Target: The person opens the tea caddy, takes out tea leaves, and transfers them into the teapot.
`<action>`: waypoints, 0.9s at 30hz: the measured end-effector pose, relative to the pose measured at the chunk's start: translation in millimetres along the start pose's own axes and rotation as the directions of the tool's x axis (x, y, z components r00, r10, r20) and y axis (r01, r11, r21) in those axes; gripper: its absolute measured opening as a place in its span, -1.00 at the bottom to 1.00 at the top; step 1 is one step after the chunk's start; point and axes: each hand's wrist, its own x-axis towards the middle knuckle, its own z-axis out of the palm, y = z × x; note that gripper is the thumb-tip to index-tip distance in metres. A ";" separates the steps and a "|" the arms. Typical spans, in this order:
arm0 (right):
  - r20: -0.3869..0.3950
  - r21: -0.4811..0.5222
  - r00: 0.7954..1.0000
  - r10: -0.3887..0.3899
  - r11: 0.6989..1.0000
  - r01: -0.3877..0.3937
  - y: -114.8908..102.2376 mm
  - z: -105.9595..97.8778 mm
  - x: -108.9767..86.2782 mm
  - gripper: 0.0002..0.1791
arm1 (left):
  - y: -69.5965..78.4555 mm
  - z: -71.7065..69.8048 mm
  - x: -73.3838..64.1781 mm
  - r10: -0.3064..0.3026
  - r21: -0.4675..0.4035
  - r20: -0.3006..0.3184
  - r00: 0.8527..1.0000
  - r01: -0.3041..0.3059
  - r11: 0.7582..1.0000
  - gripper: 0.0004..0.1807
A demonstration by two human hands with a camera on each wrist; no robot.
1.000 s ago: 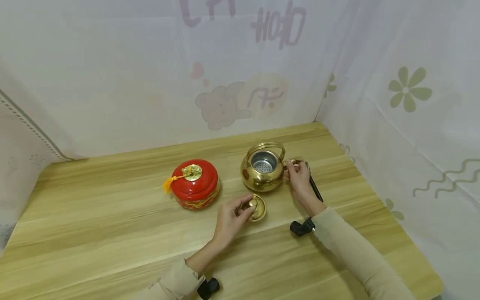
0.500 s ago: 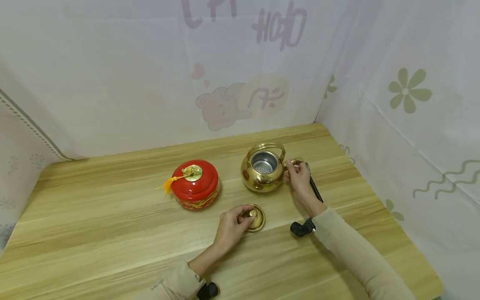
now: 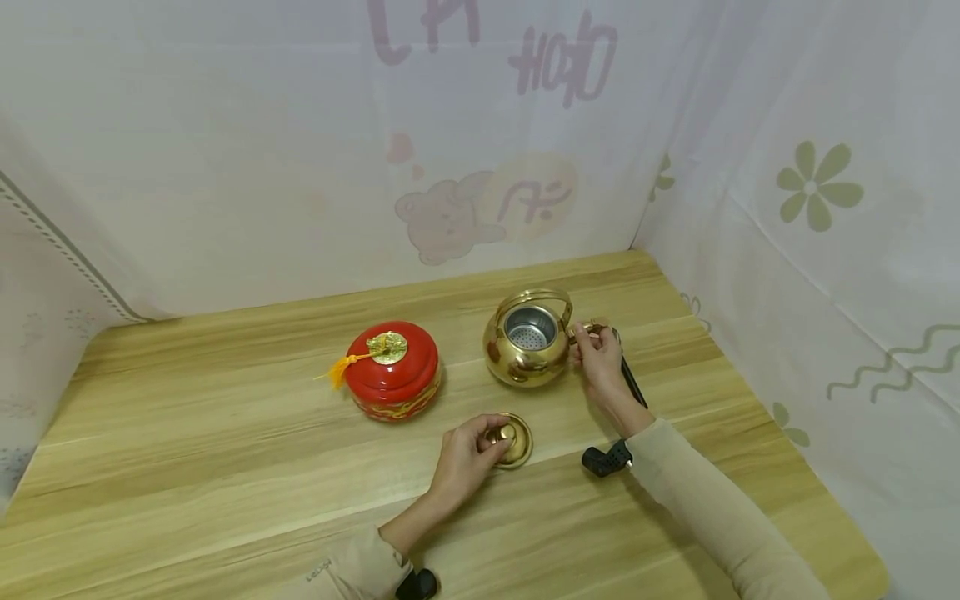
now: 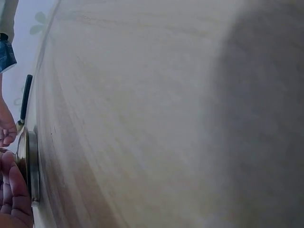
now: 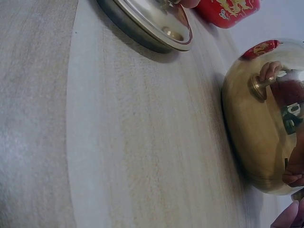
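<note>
My left hand (image 3: 461, 462) pinches the knob of a round gold teapot lid (image 3: 519, 448), which sits on the table in front of the pot. In the right wrist view the lid (image 5: 152, 21) appears at the top, its rim against the wood. A gold teapot (image 3: 525, 365) stands uncovered behind it, its steel strainer (image 3: 529, 332) showing inside and its hoop handle upright. At the pot's right, my right hand (image 3: 600, 362) grips the gold side piece, spout or handle, which the fingers partly hide. The left wrist view catches the lid (image 4: 32, 166) edge-on.
A red lidded jar (image 3: 393, 375) with a yellow tassel (image 3: 339, 369) stands left of the teapot. Beyond my right hand lies a dark-handled utensil (image 3: 633, 383). Printed cloth walls (image 3: 300, 208) border the wooden table (image 3: 225, 467) at the back and sides.
My left hand has brought the gold lid slightly toward me and down onto the table. My right hand keeps its grip beside the pot. The camera view has shifted slightly.
</note>
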 end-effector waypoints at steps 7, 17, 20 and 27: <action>0.000 0.005 1.000 0.016 1.000 -0.016 -0.8 -0.2 -0.8 -0.71 | -1.1 -0.1 -1.5 0.007 -0.015 0.001 1.000 -0.007 1.000 -0.73; -0.002 0.085 1.000 0.006 0.996 -0.006 -1.8 -22.0 -20.5 -0.52 | 4.1 -10.1 0.3 0.031 -0.002 0.016 0.999 -0.031 1.000 -0.66; -0.076 0.183 0.997 -0.007 0.983 0.021 -5.6 -32.2 -35.2 -0.61 | 8.8 -23.0 1.3 0.043 -0.050 0.013 0.999 -0.043 0.998 -0.65; -0.089 0.355 0.986 -0.141 0.921 0.164 -20.8 -16.3 -66.3 -0.73 | 13.6 -75.4 0.9 0.011 -0.085 -0.133 0.991 -0.023 0.996 -0.70</action>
